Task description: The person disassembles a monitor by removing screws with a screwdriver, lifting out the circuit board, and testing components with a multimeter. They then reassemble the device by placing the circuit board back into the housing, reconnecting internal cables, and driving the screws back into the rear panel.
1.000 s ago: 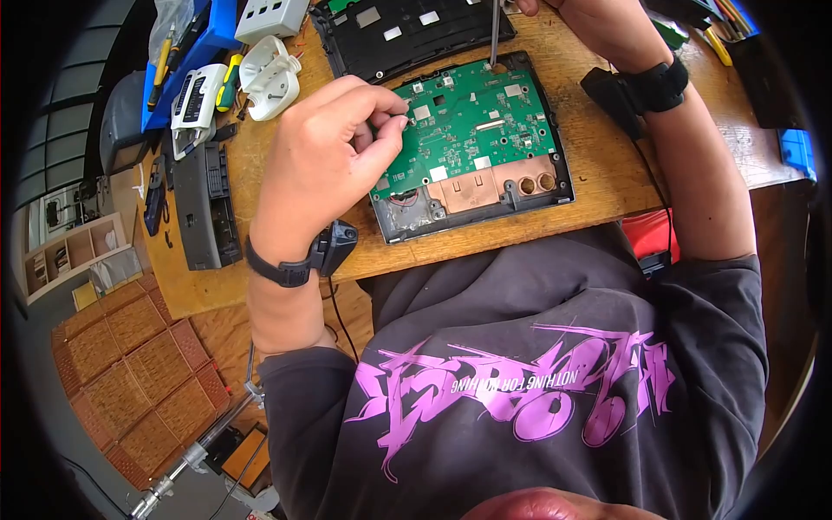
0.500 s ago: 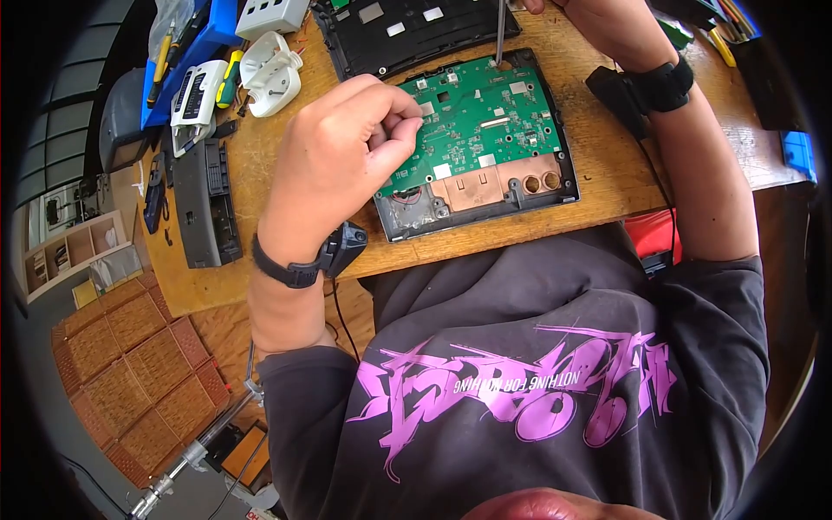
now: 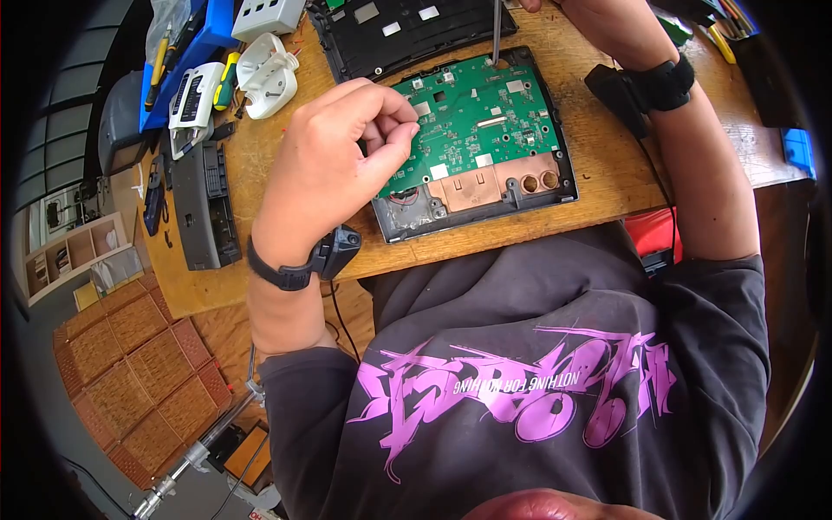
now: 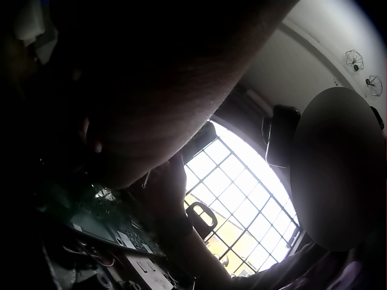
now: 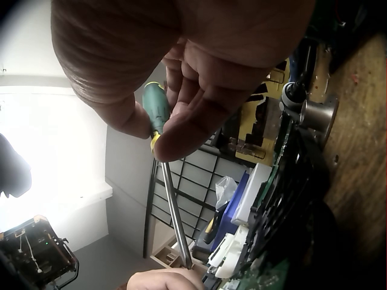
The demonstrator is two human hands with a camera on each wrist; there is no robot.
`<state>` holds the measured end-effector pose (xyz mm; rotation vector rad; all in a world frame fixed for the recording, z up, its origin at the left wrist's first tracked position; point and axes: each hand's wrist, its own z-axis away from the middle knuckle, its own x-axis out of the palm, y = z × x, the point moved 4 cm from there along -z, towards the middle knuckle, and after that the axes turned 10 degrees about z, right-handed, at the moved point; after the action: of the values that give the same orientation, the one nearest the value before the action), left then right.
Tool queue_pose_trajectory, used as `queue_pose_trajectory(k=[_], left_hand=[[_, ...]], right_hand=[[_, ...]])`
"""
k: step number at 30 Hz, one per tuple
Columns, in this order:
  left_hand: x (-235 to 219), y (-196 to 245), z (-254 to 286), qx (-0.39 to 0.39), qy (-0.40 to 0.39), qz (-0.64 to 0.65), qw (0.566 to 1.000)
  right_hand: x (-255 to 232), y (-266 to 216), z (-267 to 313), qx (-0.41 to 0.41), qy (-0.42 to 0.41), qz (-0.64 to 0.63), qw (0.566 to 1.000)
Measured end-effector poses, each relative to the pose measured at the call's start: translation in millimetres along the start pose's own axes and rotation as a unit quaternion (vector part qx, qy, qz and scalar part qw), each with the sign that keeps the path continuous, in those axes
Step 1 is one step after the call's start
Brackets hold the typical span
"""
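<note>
A green circuit board (image 3: pixel 468 121) lies in a black plastic housing (image 3: pixel 485 217) near the table's front edge, with a copper-coloured plate (image 3: pixel 468 189) along its near side. My left hand (image 3: pixel 334 156) is over the board's left part, thumb and bent fingers close together at its surface; I cannot tell whether they pinch anything. My right hand (image 5: pixel 199 78) grips the green and yellow handle of a screwdriver (image 5: pixel 156 106) between thumb and fingers. In the head view, the screwdriver's steel shaft (image 3: pixel 497 35) stands nearly upright, its tip at the board's far edge.
Behind the housing lies a black cover (image 3: pixel 416 43). On the left are a white plastic case (image 3: pixel 267 74), another green and yellow screwdriver (image 3: pixel 227 80), a blue bin (image 3: pixel 204 43) and a long black part (image 3: pixel 206 208). A cable (image 3: pixel 654 173) trails from my right wrist camera.
Both hands keep nearly the same places at the board. The whole head view shifts slightly right and then back. The screwdriver tip remains at the board's far edge.
</note>
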<state>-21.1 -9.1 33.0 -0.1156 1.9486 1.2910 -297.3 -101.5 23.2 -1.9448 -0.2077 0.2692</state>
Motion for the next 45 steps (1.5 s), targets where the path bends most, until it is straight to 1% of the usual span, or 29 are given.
queue_pose_trajectory(k=[2, 6, 8, 13, 18, 22, 25, 30, 32, 34, 41, 45], left_hand=[[-0.9, 1.5, 0.3, -0.015, -0.016, 0.005, 1.000], [-0.3, -0.6, 0.8, -0.017, -0.009, -0.002, 1.000], [0.2, -0.9, 0.0, 0.003, 0.000, -0.014, 1.000], [1.9, -0.5, 0.5, 0.016, -0.001, -0.031, 0.999], [2.3, 0.0, 2.1, 0.026, -0.003, -0.042, 0.999], [0.6, -0.6, 2.9, 0.027, -0.011, -0.017, 0.999], [0.9, 0.3, 2.9, 0.028, -0.007, -0.012, 1.000], [1.8, -1.3, 2.9, 0.045, -0.003, -0.006, 0.999], [2.7, -1.3, 3.5, 0.031, -0.004, 0.024, 0.999], [2.4, -1.5, 3.2, 0.026, -0.005, 0.025, 0.999], [0.3, 1.7, 1.7, 0.003, 0.002, 0.017, 1.000], [-1.6, 3.7, 1.2, 0.004, -0.001, 0.013, 1.000]], right_hand=[[0.2, -0.4, -0.1, -0.006, -0.003, -0.003, 1.000], [-0.1, -0.2, 0.1, -0.002, -0.001, 0.002, 1.000], [-0.1, 0.0, 0.4, -0.002, -0.001, 0.003, 1.000], [0.3, -0.3, 1.0, 0.011, 0.001, 0.003, 1.000], [2.0, -0.9, 0.8, 0.003, 0.002, 0.004, 1.000], [1.5, -0.3, 1.2, 0.002, 0.001, 0.002, 1.000], [4.2, -13.0, 4.7, 0.003, -0.010, -0.002, 1.000], [0.1, 1.3, 0.5, -0.014, -0.009, 0.008, 1.000], [0.8, 0.7, 0.7, -0.022, -0.011, 0.002, 1.000], [0.6, 0.9, 1.7, -0.006, -0.002, 0.004, 1.000], [1.2, 1.2, 1.2, -0.009, -0.010, 0.000, 1.000], [2.0, 0.3, 1.3, -0.005, -0.010, -0.006, 1.000]])
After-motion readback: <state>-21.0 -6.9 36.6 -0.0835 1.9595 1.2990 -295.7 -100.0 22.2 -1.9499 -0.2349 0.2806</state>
